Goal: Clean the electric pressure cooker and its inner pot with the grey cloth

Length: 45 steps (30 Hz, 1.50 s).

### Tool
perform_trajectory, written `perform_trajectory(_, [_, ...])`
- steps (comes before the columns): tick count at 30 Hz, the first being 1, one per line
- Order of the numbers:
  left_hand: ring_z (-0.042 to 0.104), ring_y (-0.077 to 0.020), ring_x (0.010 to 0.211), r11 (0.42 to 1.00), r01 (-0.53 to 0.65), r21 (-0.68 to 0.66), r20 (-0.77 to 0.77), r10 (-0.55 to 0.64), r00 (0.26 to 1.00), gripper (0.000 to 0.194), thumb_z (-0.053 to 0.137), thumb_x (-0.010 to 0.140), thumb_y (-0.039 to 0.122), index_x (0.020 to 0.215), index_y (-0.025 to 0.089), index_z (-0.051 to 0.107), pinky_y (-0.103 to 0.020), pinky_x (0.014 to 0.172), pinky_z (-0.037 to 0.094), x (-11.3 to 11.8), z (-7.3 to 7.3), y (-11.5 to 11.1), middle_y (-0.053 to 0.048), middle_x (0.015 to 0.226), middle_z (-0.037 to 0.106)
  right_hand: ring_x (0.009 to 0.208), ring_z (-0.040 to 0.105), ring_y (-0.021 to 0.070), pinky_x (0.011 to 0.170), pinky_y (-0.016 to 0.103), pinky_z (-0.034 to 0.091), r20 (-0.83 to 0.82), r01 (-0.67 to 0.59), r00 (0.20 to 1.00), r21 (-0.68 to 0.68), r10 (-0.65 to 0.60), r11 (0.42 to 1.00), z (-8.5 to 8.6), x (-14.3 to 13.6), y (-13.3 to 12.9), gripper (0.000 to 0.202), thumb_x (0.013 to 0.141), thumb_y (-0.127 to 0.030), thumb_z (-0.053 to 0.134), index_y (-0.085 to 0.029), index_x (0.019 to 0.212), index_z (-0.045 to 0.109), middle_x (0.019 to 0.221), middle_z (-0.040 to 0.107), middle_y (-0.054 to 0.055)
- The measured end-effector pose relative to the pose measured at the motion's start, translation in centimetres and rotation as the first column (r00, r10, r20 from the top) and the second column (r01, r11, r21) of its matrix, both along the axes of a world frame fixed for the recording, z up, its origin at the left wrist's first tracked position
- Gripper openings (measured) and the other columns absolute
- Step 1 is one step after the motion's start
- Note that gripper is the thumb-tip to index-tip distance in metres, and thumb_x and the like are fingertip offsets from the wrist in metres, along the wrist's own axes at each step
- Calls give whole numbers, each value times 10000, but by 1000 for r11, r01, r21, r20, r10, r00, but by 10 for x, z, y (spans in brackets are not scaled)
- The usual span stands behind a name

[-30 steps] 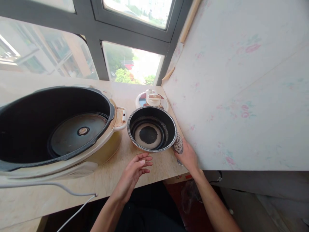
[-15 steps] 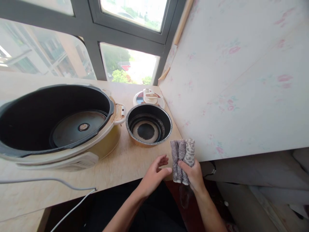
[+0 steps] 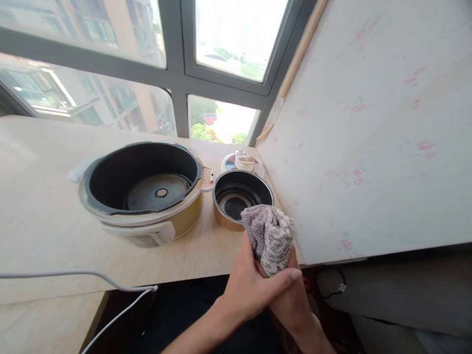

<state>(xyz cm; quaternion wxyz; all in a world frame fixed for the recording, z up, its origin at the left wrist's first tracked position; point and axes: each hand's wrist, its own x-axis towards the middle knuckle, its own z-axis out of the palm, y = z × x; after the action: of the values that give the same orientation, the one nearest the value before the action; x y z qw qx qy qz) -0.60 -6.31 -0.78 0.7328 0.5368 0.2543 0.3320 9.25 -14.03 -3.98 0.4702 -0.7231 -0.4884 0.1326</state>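
Note:
A folded grey and patterned cloth (image 3: 271, 238) is bunched upright between both hands. My left hand (image 3: 252, 285) wraps round its lower left side, with the thumb lying across the front. My right hand (image 3: 293, 300) grips the bottom from behind and to the right, its fingers mostly hidden by the left hand and the cloth. Just beyond the cloth stands a round black inner pot (image 3: 224, 214), whose near right rim the cloth covers. A white lid (image 3: 243, 162) lies behind that pot.
On the wooden counter (image 3: 191, 260), a large cooker body (image 3: 184, 221) with a black interior stands left of the pot. A grey cable (image 3: 106, 280) crosses the near left. Windows rise behind, and a flowered wall panel (image 3: 368, 147) borders the right.
My left hand has moved right and closed on the cloth, which is now bunched and tilted instead of flat. The view has shifted, so the cooker appears smaller and further right.

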Motion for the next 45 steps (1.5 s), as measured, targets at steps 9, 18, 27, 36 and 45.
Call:
perform_trajectory(9, [643,-317,1076,889,-409,206,32,411,911,560,775,754,294,1275,224,580,-432,955,503,-56,46,48,-83,1192,691,1437,442,345,1167,582,391,102,-586,808,46,580,809,60,-9,65,987,828,-280,754,-319,1629,179,1525,490,133])
perform_trajectory(18, [629,-248,925,509,-634,582,24,769,639,383,759,724,293,1060,184,609,-337,803,485,-144,93,146,-49,1003,686,1450,435,301,1103,535,485,-74,-790,595,130,800,600,82,19,158,800,909,-299,704,-438,1579,289,1610,408,43])
perform_trajectory(27, [645,-371,1000,558,0,830,-504,751,427,372,640,806,452,1016,170,522,-410,795,466,-152,77,265,-190,1071,661,1391,488,350,1086,554,460,-145,-553,822,24,550,833,46,33,293,800,773,-586,758,-210,1430,500,1481,521,210])
perform_trajectory(36, [667,-388,1081,763,72,642,-715,563,414,525,654,806,403,1191,125,429,-401,831,499,-116,36,307,-233,1153,670,1430,451,308,1215,501,310,-179,-576,812,-96,556,812,4,15,319,750,874,-708,530,-202,1428,506,1513,512,149])
perform_trajectory(45, [502,-309,1365,941,-224,255,-681,339,649,824,715,807,263,1419,25,217,-337,1088,425,-62,21,279,-288,1437,461,1459,412,281,1239,461,278,-329,-566,788,-55,520,823,3,13,313,783,871,-771,512,-237,1443,475,1500,530,117])
